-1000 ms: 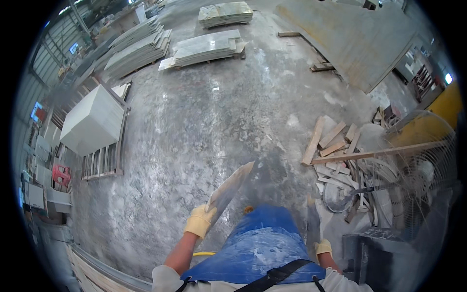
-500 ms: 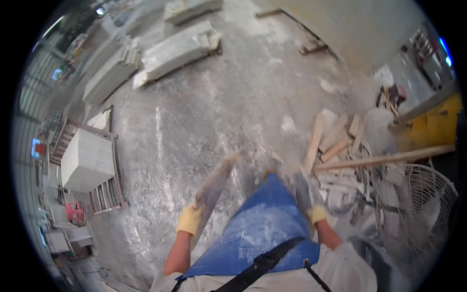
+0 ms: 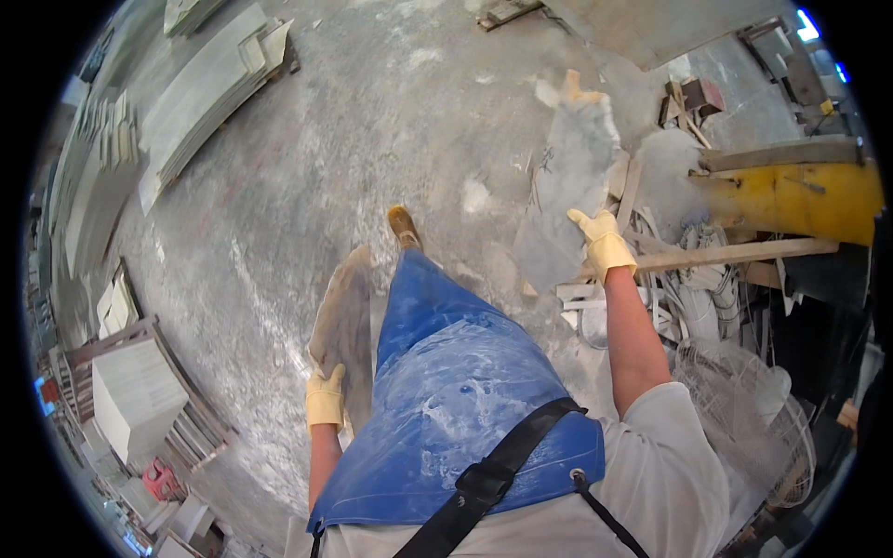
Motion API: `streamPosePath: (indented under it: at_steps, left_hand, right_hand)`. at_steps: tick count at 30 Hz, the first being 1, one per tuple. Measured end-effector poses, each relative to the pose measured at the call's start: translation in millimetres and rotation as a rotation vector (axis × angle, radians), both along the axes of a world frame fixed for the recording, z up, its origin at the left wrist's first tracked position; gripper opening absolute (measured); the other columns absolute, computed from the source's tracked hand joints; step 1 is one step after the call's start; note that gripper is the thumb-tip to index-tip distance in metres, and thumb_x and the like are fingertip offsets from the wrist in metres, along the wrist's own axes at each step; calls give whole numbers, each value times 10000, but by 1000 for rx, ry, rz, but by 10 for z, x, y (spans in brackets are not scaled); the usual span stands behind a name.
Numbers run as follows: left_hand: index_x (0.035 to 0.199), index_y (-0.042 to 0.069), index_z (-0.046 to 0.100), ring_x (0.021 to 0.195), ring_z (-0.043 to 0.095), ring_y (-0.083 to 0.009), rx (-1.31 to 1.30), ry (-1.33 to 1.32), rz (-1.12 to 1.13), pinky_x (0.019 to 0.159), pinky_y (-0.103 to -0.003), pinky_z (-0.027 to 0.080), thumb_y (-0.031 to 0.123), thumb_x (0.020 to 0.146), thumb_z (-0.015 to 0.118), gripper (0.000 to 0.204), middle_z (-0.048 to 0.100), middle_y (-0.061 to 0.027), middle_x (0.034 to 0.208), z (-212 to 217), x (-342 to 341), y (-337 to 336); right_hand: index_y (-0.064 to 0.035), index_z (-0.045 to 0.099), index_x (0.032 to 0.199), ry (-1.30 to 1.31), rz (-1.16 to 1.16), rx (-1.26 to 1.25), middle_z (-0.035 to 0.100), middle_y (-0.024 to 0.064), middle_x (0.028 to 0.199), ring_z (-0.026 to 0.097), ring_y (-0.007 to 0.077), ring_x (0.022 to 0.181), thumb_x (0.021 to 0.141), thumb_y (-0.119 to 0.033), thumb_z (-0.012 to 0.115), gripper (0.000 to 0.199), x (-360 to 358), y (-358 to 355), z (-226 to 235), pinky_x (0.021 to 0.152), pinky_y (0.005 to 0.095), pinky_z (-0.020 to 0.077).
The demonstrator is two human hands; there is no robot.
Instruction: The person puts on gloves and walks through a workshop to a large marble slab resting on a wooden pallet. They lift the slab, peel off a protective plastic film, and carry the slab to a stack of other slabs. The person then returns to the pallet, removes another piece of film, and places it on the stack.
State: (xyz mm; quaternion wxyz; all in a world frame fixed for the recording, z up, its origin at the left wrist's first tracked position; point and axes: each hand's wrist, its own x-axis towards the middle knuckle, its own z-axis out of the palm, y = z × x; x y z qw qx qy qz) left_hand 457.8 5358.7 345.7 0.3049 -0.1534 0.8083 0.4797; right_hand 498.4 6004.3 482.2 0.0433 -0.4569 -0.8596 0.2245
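Note:
Both my hands wear pale yellow gloves. My left hand (image 3: 326, 398), low beside the blue apron (image 3: 474, 381), is closed on a long brownish-grey stone slab piece (image 3: 342, 312) with an uneven edge. That piece hangs alongside my left leg. Stretched ahead to the right, my right hand (image 3: 603, 244) grips the edge of a larger pale grey stone slab piece (image 3: 572, 177), thumb on its face and the other fingers mostly hidden. The slab has a rough, yellowish far end. It overlaps the wood scraps beside it; whether it touches them I cannot tell.
To the right lie a long wooden plank (image 3: 735, 253), a yellow beam (image 3: 800, 200) and a wire fan guard (image 3: 744, 418). Stacked slabs (image 3: 219, 93) stand at far left, with a white block stack (image 3: 139, 395) on a pallet nearer. A brown shoe (image 3: 404, 226) steps on the dusty floor.
My right hand has swung forward and outward with its slab from beside my leg. The left hand's slab has dropped closer to my side. The view has turned and shifted toward the scrap pile.

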Motion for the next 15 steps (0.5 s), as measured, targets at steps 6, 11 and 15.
streamPosePath:
  at_steps: [6, 11, 15]
  left_hand:
    - [1268, -14, 696, 975, 728, -272, 25, 15, -68, 874, -398, 542, 316, 899, 777, 501, 765, -191, 1086, -116, -1165, 175]
    - [1263, -14, 694, 983, 724, -265, -54, -92, -44, 874, -398, 540, 314, 907, 780, 492, 765, -183, 1100, 586, -2533, 515]
    - [1280, -16, 676, 995, 709, -239, 113, 44, 61, 884, -385, 537, 261, 941, 753, 445, 759, -144, 1141, 428, -3410, 536]
  right_hand:
    - [-35, 705, 1264, 394, 102, 29, 694, 110, 848, 627, 230, 634, 903, -152, 763, 384, -806, 288, 261, 534, 400, 500]
    - [-77, 727, 1239, 433, -325, -172, 675, 138, 783, 596, 230, 598, 955, -161, 677, 300, -1749, 9, 843, 540, 393, 489]
    - [-65, 712, 1269, 336, -212, 54, 676, 138, 777, 576, 249, 587, 963, -195, 673, 334, -2362, 295, 862, 612, 397, 512]
